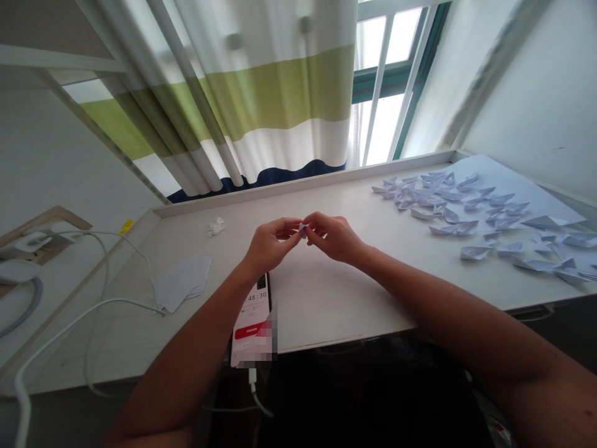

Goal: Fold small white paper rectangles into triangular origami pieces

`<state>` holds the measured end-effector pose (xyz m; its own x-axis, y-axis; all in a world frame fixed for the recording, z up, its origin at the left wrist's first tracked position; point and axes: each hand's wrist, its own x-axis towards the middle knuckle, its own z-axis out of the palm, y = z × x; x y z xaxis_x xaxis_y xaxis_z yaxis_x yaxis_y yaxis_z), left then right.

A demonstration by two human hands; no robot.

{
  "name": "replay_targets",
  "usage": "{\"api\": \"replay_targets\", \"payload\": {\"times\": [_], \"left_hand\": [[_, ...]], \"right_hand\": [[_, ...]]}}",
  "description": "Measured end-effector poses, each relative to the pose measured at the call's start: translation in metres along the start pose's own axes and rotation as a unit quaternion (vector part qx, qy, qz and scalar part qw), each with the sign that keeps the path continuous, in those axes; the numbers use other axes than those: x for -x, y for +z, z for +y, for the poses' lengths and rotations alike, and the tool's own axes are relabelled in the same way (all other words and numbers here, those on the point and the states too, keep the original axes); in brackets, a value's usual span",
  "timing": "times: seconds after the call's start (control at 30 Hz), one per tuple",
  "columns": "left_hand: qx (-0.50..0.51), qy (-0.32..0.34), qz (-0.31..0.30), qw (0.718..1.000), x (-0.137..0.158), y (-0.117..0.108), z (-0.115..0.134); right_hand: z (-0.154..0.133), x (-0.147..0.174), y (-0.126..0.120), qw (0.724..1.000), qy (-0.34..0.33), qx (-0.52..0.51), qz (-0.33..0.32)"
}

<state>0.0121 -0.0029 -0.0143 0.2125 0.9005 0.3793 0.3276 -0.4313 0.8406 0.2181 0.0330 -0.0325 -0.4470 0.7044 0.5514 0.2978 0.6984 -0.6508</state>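
Above the middle of the white desk (326, 305), my left hand (273, 244) and my right hand (334, 238) meet at the fingertips. Both pinch one small folded piece of white paper (303, 231), mostly covered by the fingers. Its exact shape cannot be made out. Many folded paper boats (448, 199) lie spread over the right side of the desk. Left of my left forearm rests a small stack of flat white paper sheets (183, 283). A phone (252, 320) showing a timer lies partly under that forearm.
A crumpled scrap of paper (216, 226) sits at the back left. White cables (100, 305) run over the desk's left side, and a charging cable (252, 378) hangs from the phone. A large white sheet (499, 180) lies at the right rear. Behind the desk hangs a striped curtain (280, 93).
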Motion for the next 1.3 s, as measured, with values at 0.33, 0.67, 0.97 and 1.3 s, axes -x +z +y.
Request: {"api": "replay_targets", "payload": {"times": [0.33,0.67,0.97,1.3], "left_hand": [[0.122,-0.028,0.044,0.991,-0.0021,0.0025,0.0035],[0.117,-0.026,0.055,0.991,-0.0023,0.0029,0.0064],[0.122,-0.036,0.068,0.989,-0.0017,0.0027,0.0057],[0.118,-0.055,0.091,0.987,-0.0011,0.0054,0.0061]], "right_hand": [[-0.0026,-0.0004,-0.0019,0.99,-0.004,-0.142,-0.002],[-0.0054,-0.002,0.0006,0.963,0.058,-0.264,0.018],[-0.0103,-0.0039,0.0007,0.939,0.113,-0.322,0.033],[-0.0005,-0.0071,0.0035,0.928,0.129,-0.348,0.02]]}}
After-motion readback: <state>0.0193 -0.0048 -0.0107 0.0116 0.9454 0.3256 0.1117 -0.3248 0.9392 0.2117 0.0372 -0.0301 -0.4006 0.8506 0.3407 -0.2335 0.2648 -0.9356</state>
